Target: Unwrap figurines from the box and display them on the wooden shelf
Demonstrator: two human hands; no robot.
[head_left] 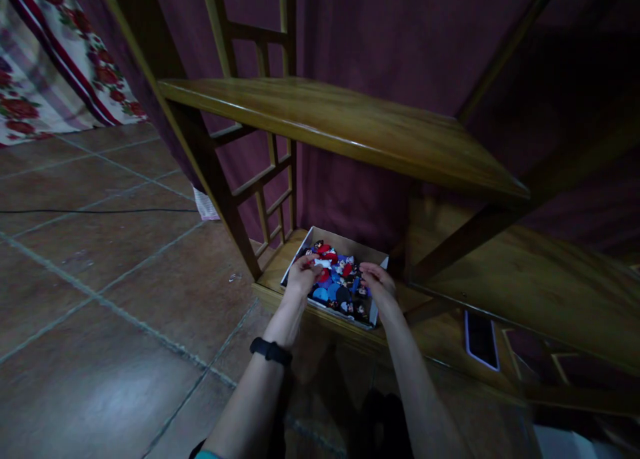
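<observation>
A shallow cardboard box (379,258) with white edges sits on the low wooden shelf, filled with small flat figures in red, blue, black and white. Over its left side is my left hand (301,276), its fingers pinched on a small white piece (323,263) whose kind I cannot make out. At the box's right side hovers my right hand (379,282), fingers stretched out and slightly curved, nothing visible in them. The dim light hides the detail of the figures.
Above the box juts a wooden shelf board (320,112), with a lattice side panel (265,172) to the left. A phone (481,339) lies on the lower shelf at right. A black cable (100,211) crosses the tiled floor (125,352).
</observation>
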